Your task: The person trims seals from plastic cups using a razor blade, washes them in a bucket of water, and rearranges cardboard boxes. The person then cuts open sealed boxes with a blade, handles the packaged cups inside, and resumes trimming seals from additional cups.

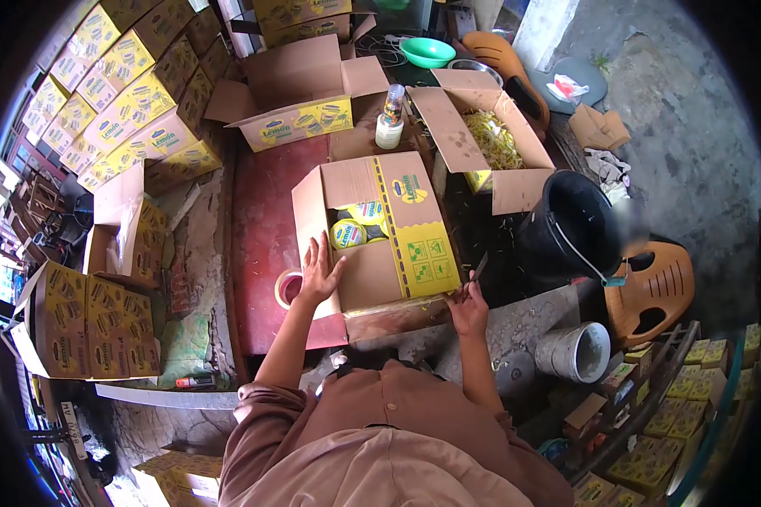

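Note:
A yellow and brown carton (414, 228) printed "Lemon" lies before me, one flap folded partly over its opening. Round lemon-labelled tubs (347, 234) show through the gap. My left hand (320, 272) rests with fingers spread on the near flap. At the carton's near right corner, my right hand (468, 308) is closed around a small knife (480, 266), its blade pointing up and away; the handle is hidden in the fingers. A roll of tape (284, 289) sits just left of my left wrist.
Behind the carton stand an open box (300, 122), a bottle (390, 127) and a box of yellow shreds (490, 139). A black bucket (566, 224), white bucket (573, 351) and orange chair (651, 287) are at right. Cartons (135, 93) are stacked at left.

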A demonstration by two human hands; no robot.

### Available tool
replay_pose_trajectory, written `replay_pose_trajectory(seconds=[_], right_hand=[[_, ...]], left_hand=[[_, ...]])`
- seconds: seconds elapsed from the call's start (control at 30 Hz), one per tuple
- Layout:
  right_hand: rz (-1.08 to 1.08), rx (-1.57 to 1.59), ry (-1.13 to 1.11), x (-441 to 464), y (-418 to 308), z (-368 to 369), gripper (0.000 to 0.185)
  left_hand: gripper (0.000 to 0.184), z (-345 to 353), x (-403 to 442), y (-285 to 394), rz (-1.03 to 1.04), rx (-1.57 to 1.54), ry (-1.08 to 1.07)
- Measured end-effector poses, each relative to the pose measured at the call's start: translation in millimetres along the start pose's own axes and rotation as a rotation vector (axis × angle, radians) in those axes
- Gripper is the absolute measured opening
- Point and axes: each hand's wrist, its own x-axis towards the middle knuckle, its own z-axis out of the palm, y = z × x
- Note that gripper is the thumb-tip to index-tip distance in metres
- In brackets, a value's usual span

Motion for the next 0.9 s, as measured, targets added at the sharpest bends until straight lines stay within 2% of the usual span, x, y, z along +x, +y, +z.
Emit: replay_pose_trajectory(seconds=[0.07,0.17,0.37,0.4,0.53,0.57,0.63,0.7,0.77,0.8,0.83,0.87,0.9], right_hand=[[0.011,-0.027,-0.016,0,-4,6,0.028],[0.029,-0.048,-0.166,7,-11,0,0.026],[0.063,-0.203,-0.17,44,-21,5,0.028],[0.074,-0.23,-0.088,39,-20,16,0.037],[0.131,-0.268,-0.051,31,-21,24,0.037],[0.148,-0.281,-0.031,29,-23,22,0.032],[0.179,-0.303,0.004,28,-27,15,0.024],[0.089,-0.413,0.021,23,-27,2,0.026],[0.06,-0.469,0.051,5,-34,7,0.025],[0.059,-0.448,0.106,-5,-36,9,0.029],[0.058,-0.426,0.162,-15,-39,10,0.034],[0.059,-0.404,0.22,-24,-40,9,0.039],[0.005,-0.573,0.172,-32,-41,4,0.038]], left_hand=[[0.078,2,1,0,-0.036,0.023,-0.008],[0.078,8,3,-1,-0.046,0.028,0.016],[0.071,14,-2,4,-0.077,0.058,0.007],[0.07,12,-1,4,-0.079,0.057,0.015],[0.064,17,-2,-20,0.133,-0.005,0.06],[0.066,14,0,-23,0.245,0.215,0.013],[0.07,4,2,-6,-0.019,0.002,-0.029],[0.07,6,2,16,-0.19,0.295,0.041],[0.071,-6,2,66,-0.159,0.363,-0.042],[0.071,-2,2,91,-0.213,0.296,-0.136],[0.071,24,2,91,-0.122,0.221,-0.107],[0.075,33,4,101,-0.059,-0.087,-0.179],[0.07,38,9,108,-0.008,-0.199,-0.302]])
